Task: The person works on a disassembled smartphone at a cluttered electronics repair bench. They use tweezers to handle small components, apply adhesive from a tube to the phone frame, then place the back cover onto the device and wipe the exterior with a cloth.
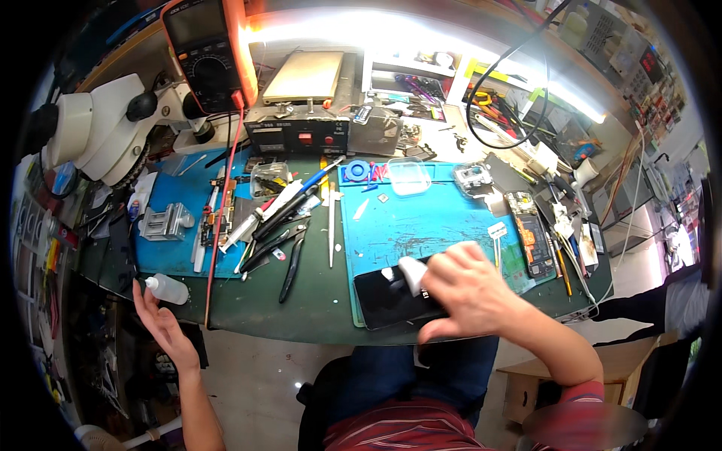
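- my right hand [470, 289] is pinching a small white cloth [411, 272] between thumb and first fingers, and the cloth is pressed on the dark phone [391, 297]. the other fingers are spread out.
- the phone lies flat at the near edge of the desk [316, 308], partly on the blue mat [421, 222], right in front of me.
- i think the step in hand is wiping the phone's glass clean.
- my left hand [162, 319] is open, fingers spread, holding nothing. it sits by the near left edge of the desk, just beside a small white bottle [167, 289].
- the phone's long side runs left to right across me, a bit tilted, with the right end a little farther from me. i cannot tell which end is the top.
- the next move, i think, calls for soft strokes along that long side, with the phone kept from sliding off the edge.
- black pliers [292, 263] and some other tools lie to the left, well apart from the phone.
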A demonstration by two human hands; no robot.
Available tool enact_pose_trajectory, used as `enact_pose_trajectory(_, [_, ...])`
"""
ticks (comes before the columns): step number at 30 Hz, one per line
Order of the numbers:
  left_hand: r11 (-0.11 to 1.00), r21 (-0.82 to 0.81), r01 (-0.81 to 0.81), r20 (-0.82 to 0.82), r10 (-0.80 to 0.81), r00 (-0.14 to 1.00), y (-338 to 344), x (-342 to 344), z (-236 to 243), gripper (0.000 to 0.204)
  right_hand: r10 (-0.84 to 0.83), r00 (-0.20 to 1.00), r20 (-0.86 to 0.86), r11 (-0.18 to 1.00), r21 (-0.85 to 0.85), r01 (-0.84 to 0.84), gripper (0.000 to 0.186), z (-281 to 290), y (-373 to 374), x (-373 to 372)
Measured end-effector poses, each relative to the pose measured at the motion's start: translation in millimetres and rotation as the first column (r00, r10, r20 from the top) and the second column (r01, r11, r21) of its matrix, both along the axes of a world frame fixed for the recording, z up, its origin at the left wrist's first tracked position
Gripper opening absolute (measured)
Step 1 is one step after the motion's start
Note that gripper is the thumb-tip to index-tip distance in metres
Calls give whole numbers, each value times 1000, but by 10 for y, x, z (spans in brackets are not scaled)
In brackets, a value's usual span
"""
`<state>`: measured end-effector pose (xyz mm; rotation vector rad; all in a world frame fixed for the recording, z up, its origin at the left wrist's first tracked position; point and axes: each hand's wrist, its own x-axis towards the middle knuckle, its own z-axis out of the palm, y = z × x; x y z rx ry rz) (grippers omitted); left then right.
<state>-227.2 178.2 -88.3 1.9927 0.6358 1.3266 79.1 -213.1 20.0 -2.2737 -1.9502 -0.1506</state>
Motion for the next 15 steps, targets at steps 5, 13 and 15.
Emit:
enact_pose_trajectory(5, [999,35,25,-28,-24,999,-16,33,21,62,-301,944,133,953,-3,304,81,39,-883,250])
enact_pose_trajectory(13, [999,39,-3,-9,3,1000,68,-33,3,60,-100,993,58,995,-9,101,78,-2,-504,314])
enact_pose_trajectory(15, [1000,7,21,0,-21,1000,61,-60,48,60,-68,996,50,997,-36,70,77,-39,-582,306])
